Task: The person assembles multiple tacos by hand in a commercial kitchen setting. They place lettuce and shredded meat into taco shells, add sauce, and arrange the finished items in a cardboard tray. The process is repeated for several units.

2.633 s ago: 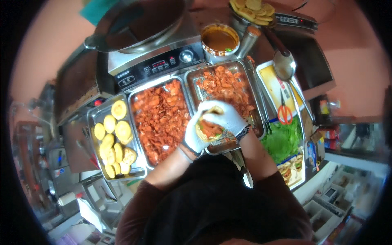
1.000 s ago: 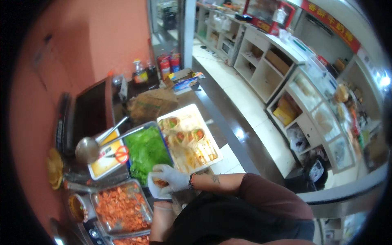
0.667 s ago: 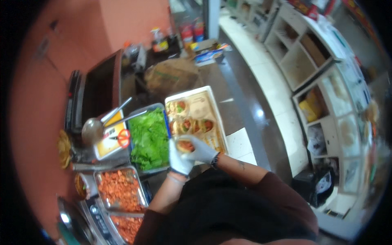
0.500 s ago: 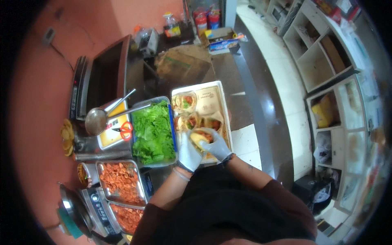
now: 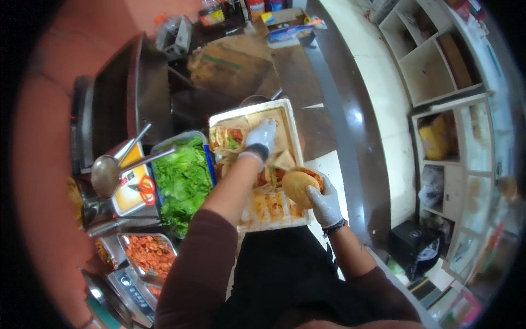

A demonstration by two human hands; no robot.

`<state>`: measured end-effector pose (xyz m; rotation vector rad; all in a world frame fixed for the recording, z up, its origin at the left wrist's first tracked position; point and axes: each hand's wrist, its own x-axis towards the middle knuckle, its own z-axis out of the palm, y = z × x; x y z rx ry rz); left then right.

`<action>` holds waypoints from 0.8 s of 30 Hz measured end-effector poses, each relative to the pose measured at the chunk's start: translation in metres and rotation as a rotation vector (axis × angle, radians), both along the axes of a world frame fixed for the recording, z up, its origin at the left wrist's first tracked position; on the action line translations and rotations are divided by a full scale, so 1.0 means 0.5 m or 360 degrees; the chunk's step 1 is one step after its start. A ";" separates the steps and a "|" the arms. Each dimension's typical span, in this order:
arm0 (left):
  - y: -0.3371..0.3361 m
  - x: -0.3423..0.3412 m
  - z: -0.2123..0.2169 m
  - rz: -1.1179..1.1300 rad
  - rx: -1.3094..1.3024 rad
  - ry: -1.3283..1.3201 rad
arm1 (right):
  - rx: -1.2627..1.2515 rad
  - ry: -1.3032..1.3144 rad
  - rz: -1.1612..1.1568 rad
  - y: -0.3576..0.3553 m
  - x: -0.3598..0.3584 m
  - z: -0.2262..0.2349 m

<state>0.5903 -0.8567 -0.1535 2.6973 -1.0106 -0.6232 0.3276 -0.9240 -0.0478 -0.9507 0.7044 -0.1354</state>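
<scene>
A filled bun (image 5: 298, 185) was grasped in right hand (image 5: 324, 202) fingers, kept over the tray (image 5: 290, 118); left hand (image 5: 261, 137), grip unclear, lay at 12 o'clock beside a wrap (image 5: 229, 138).

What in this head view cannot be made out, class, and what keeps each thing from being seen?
- Tray: its middle is covered by the left forearm and left hand.
- Filled bun: its underside is hidden by the right hand.
- Pan of red chopped food: its lower part is hidden by the left sleeve.
- Shelf contents at right: blurred, bent by the fisheye rim.
</scene>
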 end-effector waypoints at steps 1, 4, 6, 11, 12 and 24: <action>-0.009 0.006 -0.014 -0.0094 0.0077 -0.0044 | -0.0104 -0.0019 -0.0034 0.004 -0.007 -0.010; 0.003 -0.002 -0.012 -0.0247 0.0163 -0.0087 | -0.0165 0.0044 -0.0015 -0.002 -0.037 -0.019; 0.013 -0.012 0.091 -0.0264 0.0035 -0.0022 | -0.0201 0.0081 -0.0049 -0.010 -0.050 -0.006; 0.181 -0.076 0.312 -0.0430 -0.0485 -0.0568 | -0.0193 0.0019 -0.0112 -0.026 -0.069 0.016; 0.213 -0.101 0.347 -0.0430 -0.0514 -0.0399 | -0.0167 -0.0009 -0.0108 -0.025 -0.071 0.020; 0.408 -0.401 -0.028 0.0336 -0.0483 0.0656 | 0.0651 0.0154 0.0189 0.092 -0.094 -0.116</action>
